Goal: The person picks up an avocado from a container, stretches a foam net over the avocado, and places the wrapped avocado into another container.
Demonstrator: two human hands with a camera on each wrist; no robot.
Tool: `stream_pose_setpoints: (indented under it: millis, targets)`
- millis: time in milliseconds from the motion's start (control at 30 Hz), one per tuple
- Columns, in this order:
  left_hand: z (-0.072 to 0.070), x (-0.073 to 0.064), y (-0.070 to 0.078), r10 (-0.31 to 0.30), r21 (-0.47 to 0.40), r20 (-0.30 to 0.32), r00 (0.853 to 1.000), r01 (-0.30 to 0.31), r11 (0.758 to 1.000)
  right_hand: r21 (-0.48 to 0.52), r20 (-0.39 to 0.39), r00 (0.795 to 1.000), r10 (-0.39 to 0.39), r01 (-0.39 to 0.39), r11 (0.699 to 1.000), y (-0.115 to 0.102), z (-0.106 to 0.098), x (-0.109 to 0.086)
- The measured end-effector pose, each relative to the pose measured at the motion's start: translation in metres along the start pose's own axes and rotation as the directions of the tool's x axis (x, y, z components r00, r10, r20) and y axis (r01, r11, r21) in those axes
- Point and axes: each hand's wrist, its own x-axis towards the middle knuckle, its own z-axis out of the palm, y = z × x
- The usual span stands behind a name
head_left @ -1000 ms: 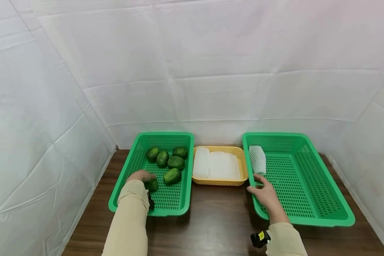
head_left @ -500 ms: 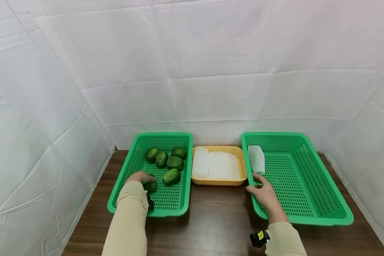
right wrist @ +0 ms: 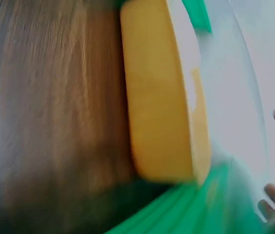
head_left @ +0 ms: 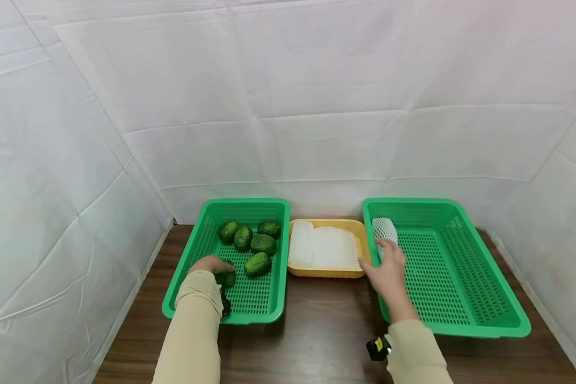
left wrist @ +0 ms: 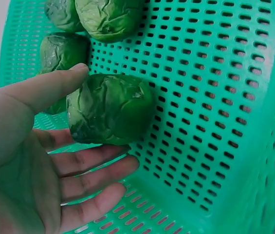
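My left hand (head_left: 212, 264) is inside the left green basket (head_left: 269, 304), with an avocado (left wrist: 113, 109) between thumb and fingers. In the left wrist view the thumb touches its upper side. The fingers lie along its lower side, and the index fingertip is hidden behind it. Several more dark green, wrinkled avocados (head_left: 257, 264) lie farther in. My right hand (head_left: 386, 272) is spread above the near left rim of the right green basket (head_left: 480, 266). It holds nothing. Beyond its fingertips a white foam net sleeve (head_left: 384, 228) lies in that basket, partly hidden by the hand; its contents cannot be made out.
A yellow tray (head_left: 326, 272) stands between the two baskets, with white foam net sleeves (head_left: 333, 247) in it. All stand on a dark wooden table (head_left: 317, 330). White sheeting (head_left: 317, 149) closes off the back and both sides.
My right hand has lifted from the right basket's rim and moved forward and left, its fingers spreading. The left hand stays at the same avocado.
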Motion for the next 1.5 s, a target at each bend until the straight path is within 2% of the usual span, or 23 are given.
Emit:
stream_pose_setpoints:
  millis: [67, 133, 233, 333, 433, 500, 600, 733, 867, 933, 1067, 1200, 1333, 1500]
  targets:
    - [-0.005, -0.003, -0.002, -0.01, -0.002, -0.007, 1.0, 0.01, 1.0, -0.048, 0.01, 0.996, -0.086, 0.087, 0.995, -0.014, 0.016, 0.01]
    - [-0.008, -0.006, -0.003, -0.018, -0.004, -0.013, 1.0, 0.018, 1.0, -0.107, 0.09, 0.989, -0.121, 0.13, 0.986, -0.023, 0.033, 0.018]
    - [-0.011, -0.009, -0.003, -0.02, -0.001, -0.025, 0.999, 0.02, 1.0, -0.263, 0.19, 0.977, -0.098, 0.147, 0.954, -0.027, 0.057, 0.028]
    - [-0.008, -0.012, -0.001, -0.016, 0.001, -0.03, 0.999, 0.016, 1.0, -0.403, 0.2, 0.978, -0.064, 0.141, 0.904, -0.022, 0.07, 0.034]
    - [-0.006, -0.014, 0.002, -0.011, 0.007, -0.035, 0.999, 0.011, 1.0, -0.468, 0.178, 0.983, -0.048, 0.128, 0.874, -0.016, 0.076, 0.037]
    - [-0.008, -0.017, 0.003, -0.011, 0.006, -0.044, 0.999, 0.011, 1.0, -0.467, 0.167, 0.985, -0.044, 0.119, 0.876, -0.014, 0.078, 0.039]
    - [-0.01, -0.019, 0.006, 0.002, 0.007, -0.056, 0.998, -0.002, 1.0, -0.43, 0.146, 0.989, -0.023, 0.084, 0.899, -0.01, 0.078, 0.041]
    - [-0.016, -0.021, 0.012, 0.031, 0.029, -0.07, 0.997, -0.029, 0.999, -0.321, 0.12, 0.993, 0.017, 0.023, 0.947, -0.014, 0.074, 0.044]
    - [-0.023, -0.023, 0.021, 0.069, 0.041, -0.091, 0.993, -0.065, 0.997, -0.235, 0.055, 0.998, 0.019, -0.005, 0.972, -0.023, 0.066, 0.045]
    - [-0.026, -0.024, 0.026, 0.076, 0.02, -0.1, 0.992, -0.074, 0.997, -0.198, 0.028, 1.0, 0.012, -0.006, 0.98, -0.027, 0.063, 0.045]
    - [-0.028, -0.027, 0.033, 0.073, -0.008, -0.115, 0.991, -0.074, 0.997, -0.154, 0.009, 1.0, -0.014, 0.015, 0.988, -0.032, 0.059, 0.045]
    - [-0.023, -0.024, 0.029, 0.052, 0.001, -0.101, 0.994, -0.052, 0.999, -0.16, 0.022, 0.999, -0.032, 0.035, 0.987, -0.029, 0.058, 0.043]
    - [-0.014, -0.02, 0.022, 0.039, -0.003, -0.079, 0.996, -0.039, 0.999, -0.173, 0.046, 0.999, -0.002, 0.01, 0.985, -0.023, 0.059, 0.041]
    - [-0.01, -0.02, 0.019, 0.026, -0.001, -0.1, 0.995, -0.027, 1.0, -0.178, 0.037, 0.999, 0.029, -0.022, 0.984, -0.02, 0.058, 0.038]
